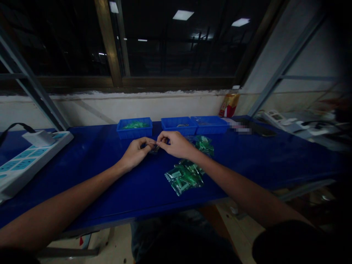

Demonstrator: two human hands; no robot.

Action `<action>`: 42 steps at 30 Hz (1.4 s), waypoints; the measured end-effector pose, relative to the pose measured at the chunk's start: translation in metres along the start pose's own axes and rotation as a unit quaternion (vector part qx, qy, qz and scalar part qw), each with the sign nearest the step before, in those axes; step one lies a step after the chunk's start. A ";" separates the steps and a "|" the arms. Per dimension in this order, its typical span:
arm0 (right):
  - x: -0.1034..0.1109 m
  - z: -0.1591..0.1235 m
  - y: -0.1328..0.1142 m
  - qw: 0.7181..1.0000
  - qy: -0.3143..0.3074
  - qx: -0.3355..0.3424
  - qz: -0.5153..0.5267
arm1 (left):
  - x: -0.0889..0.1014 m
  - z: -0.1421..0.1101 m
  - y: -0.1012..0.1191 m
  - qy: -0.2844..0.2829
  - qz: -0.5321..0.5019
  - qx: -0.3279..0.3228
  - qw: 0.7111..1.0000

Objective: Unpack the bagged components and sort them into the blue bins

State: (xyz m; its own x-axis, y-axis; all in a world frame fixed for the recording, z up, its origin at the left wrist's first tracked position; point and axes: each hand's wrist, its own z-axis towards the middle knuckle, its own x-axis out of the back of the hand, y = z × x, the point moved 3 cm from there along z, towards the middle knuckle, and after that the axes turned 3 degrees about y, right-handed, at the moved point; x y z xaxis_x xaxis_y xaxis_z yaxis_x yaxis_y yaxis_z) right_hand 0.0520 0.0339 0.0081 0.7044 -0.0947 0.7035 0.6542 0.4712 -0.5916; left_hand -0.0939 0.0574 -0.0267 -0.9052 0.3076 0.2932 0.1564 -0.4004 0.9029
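My left hand and my right hand meet over the middle of the blue table. Between their pinched fingertips is a small clear plastic bag with something shiny at it; its contents are too small to make out. Close to my right forearm lies a pile of filled plastic bags with green pieces inside. More of these green bags lie just behind that forearm, which partly hides the pile.
Along the back edge stand a blue bin of green pieces, a blue bin with small metal parts and a third blue bin. A white power strip lies left. A phone and a red-yellow packet are right.
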 end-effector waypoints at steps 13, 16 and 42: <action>-0.007 0.005 0.011 0.977 -0.010 -0.081 0.197 | 0.001 0.001 -0.001 0.043 -0.086 0.009 0.995; -0.004 0.006 0.015 0.972 0.023 -0.098 0.214 | 0.001 0.001 -0.001 0.038 -0.054 0.012 0.998; 0.009 -0.008 -0.015 0.991 0.068 0.116 -0.020 | -0.006 -0.007 0.006 0.041 -0.133 0.069 0.988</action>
State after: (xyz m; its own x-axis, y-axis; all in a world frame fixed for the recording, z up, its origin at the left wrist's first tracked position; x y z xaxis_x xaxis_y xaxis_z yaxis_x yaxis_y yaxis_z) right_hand 0.0506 0.0192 0.0206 0.7206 -0.2273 0.6550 0.6122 0.6520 -0.4472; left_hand -0.0905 0.0474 -0.0247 -0.9497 0.3127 0.0190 -0.0435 -0.1918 0.9805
